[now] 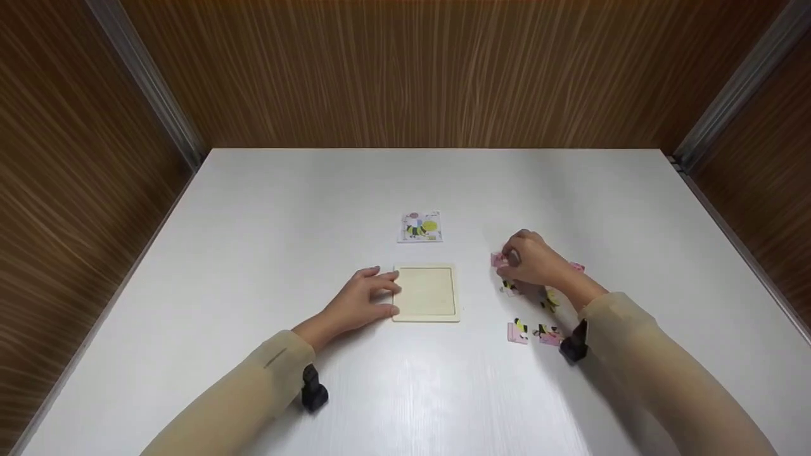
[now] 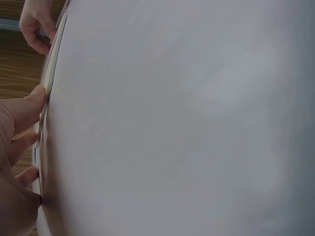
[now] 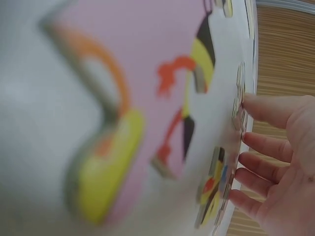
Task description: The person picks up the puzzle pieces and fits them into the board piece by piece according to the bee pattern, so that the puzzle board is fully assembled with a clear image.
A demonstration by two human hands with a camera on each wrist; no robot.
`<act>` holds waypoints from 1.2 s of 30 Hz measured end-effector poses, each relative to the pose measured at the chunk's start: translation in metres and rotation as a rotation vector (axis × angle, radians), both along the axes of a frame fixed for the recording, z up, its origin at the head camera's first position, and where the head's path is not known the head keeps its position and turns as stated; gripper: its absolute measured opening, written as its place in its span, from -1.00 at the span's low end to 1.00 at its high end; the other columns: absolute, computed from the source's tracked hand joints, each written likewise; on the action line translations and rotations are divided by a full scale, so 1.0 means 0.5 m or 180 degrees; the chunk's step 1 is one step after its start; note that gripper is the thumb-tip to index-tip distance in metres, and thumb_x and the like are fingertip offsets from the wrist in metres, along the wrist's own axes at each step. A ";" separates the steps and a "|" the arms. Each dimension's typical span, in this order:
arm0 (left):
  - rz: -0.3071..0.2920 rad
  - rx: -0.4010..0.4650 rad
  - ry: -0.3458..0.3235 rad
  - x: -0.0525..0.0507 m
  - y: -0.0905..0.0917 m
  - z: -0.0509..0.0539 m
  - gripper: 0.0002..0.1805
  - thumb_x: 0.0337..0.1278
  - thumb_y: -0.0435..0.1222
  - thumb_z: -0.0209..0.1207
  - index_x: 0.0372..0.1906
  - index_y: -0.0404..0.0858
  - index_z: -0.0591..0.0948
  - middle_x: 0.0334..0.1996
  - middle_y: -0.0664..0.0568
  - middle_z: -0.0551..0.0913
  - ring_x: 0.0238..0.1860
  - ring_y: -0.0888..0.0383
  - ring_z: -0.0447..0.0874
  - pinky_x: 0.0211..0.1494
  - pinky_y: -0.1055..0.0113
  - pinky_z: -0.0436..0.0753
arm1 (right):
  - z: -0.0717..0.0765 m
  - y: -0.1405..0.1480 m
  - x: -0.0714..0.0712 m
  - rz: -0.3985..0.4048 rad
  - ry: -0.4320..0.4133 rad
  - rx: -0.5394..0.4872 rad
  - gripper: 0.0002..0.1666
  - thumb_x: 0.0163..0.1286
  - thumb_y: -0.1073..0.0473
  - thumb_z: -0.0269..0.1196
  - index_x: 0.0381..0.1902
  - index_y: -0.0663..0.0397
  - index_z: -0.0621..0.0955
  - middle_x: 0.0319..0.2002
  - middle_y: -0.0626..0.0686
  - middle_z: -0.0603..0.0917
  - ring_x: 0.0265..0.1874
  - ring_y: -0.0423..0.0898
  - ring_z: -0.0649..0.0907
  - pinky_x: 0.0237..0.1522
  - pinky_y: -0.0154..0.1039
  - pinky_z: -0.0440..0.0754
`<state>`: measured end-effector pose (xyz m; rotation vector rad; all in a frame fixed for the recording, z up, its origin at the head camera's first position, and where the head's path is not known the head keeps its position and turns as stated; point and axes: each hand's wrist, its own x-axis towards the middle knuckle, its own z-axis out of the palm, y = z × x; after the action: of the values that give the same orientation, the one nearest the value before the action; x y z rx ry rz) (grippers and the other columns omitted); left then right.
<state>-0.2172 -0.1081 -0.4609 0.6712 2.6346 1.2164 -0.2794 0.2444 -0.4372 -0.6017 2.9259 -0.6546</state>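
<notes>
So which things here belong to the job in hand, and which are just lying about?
Job:
- pale square wooden tray, touched by left hand
- pink printed puzzle pieces, near right hand
- probably the square bee-picture card

Only surroundings:
- white table
- brown wood-grain panels

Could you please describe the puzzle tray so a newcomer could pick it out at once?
Near the middle of the white table, find the bee picture. Just nearer the person, with the left hand at its edge, lies the wooden puzzle tray. Unlike the printed picture and puzzle pieces, its pale recess is bare.
</notes>
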 end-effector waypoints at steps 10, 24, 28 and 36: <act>0.0004 0.0087 0.0020 0.003 0.000 -0.002 -0.63 -0.02 -0.19 0.34 -0.05 -0.20 0.65 0.25 0.03 0.41 0.37 -0.06 0.05 0.36 -0.01 0.05 | 0.009 -0.006 0.004 -0.0004 -0.0016 0.0017 -0.54 0.11 0.02 0.35 -0.13 0.23 0.57 -0.05 0.16 0.49 -0.06 0.07 0.44 -0.05 0.00 0.47; -0.0008 0.0036 0.0060 0.001 0.000 -0.003 -0.64 -0.02 -0.18 0.33 -0.06 -0.17 0.66 0.25 0.06 0.41 0.37 -0.06 0.06 0.35 -0.02 0.06 | 0.022 -0.058 0.020 0.0264 0.0239 -0.0168 -0.55 0.13 0.03 0.33 -0.10 0.18 0.57 -0.08 0.08 0.54 -0.05 0.01 0.48 -0.02 -0.03 0.48; -0.0012 0.0015 0.0034 0.002 0.000 -0.002 -0.65 0.00 -0.18 0.32 -0.06 -0.17 0.66 0.25 0.05 0.40 0.37 -0.06 0.05 0.35 -0.02 0.06 | 0.026 -0.078 0.026 0.0357 0.0324 -0.0214 -0.57 0.12 0.03 0.33 -0.12 0.18 0.58 -0.13 0.07 0.55 -0.07 0.00 0.48 -0.04 -0.05 0.48; 0.0019 0.0085 -0.0001 0.002 0.002 -0.003 -0.64 -0.01 -0.20 0.33 -0.05 -0.19 0.65 0.26 0.03 0.40 0.37 -0.07 0.04 0.36 -0.02 0.05 | 0.033 -0.115 0.030 0.0555 0.0387 -0.0347 -0.61 0.13 0.07 0.32 -0.14 0.17 0.58 -0.16 0.05 0.55 -0.09 -0.01 0.51 -0.01 -0.08 0.48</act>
<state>-0.2160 -0.1069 -0.4623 0.6681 2.6263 1.2554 -0.2644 0.1868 -0.4209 -0.9273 2.9156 -0.7861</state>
